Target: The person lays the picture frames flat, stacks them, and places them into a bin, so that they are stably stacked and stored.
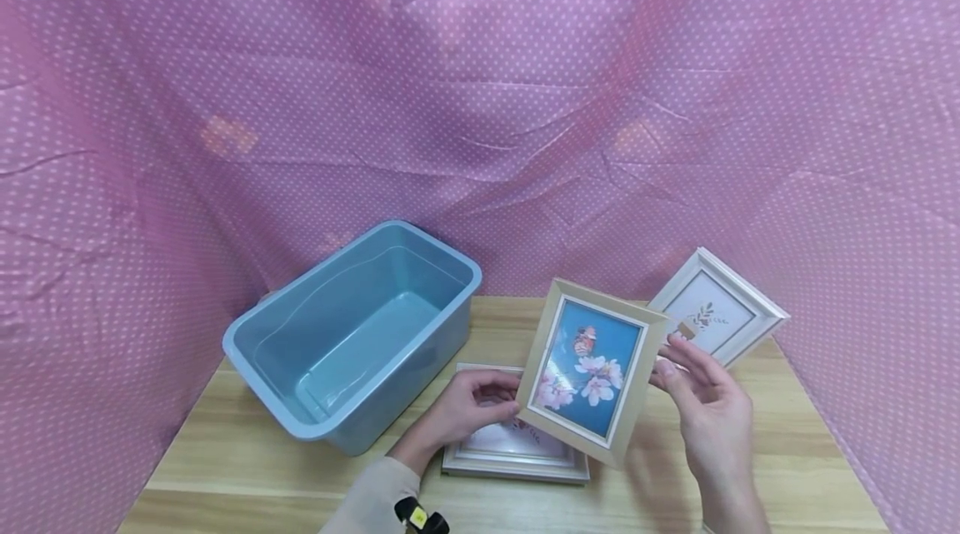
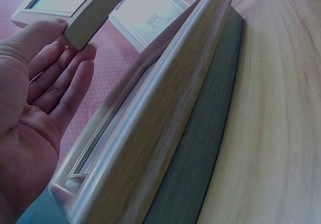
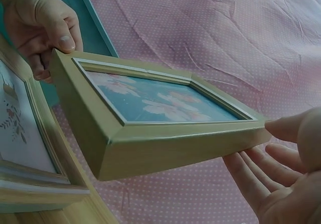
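pinches tan frame (image 1: 588, 369) at near-left corner with left hand (image 1: 472, 407), at far-right corner with right hand (image 1: 708, 411); holds it tilted between both, partly above pale frame (image 1: 512, 462), right of blue bin (image 1: 401, 388).

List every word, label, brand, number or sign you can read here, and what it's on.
No text is readable in any view.
White frame at the back right: small lettering beside a leaf motif, too small to read.
Lower frame, partly hidden: lettering by its motif, too blurred.
Black wrist strap: yellow patch, any marking too small.
Held blossom frame: no lettering discernible.
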`<state>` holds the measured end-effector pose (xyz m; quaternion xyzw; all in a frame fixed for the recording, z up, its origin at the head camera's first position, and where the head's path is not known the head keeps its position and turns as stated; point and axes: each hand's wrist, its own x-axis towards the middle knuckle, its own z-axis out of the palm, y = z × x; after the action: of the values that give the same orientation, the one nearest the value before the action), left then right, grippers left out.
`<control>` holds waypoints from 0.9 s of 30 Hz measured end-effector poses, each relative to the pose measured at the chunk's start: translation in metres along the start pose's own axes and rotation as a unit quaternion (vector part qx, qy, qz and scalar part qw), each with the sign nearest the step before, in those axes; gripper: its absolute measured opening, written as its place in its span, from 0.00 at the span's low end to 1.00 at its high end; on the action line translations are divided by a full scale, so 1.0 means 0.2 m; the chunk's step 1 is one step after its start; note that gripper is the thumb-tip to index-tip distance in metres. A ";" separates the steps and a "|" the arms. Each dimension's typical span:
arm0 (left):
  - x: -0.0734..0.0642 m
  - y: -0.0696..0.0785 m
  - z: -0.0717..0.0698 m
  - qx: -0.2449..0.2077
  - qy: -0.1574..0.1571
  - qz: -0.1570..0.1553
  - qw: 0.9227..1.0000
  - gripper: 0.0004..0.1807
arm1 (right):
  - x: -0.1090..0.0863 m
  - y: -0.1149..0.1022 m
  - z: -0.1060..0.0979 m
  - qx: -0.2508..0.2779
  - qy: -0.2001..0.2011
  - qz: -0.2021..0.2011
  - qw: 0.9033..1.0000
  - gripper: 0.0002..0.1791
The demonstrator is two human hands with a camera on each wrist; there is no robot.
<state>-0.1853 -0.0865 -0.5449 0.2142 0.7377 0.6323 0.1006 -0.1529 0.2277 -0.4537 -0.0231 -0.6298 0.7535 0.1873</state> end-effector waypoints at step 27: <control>-0.11 0.03 -0.08 0.016 -0.002 -0.009 1.000 0.21 | 0.06 0.01 0.04 -0.036 0.059 -0.029 0.997 0.06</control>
<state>-0.1709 -0.1105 -0.5386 0.2103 0.7495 0.6190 0.1040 -0.1661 0.2242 -0.4516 -0.0561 -0.6447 0.7221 0.2446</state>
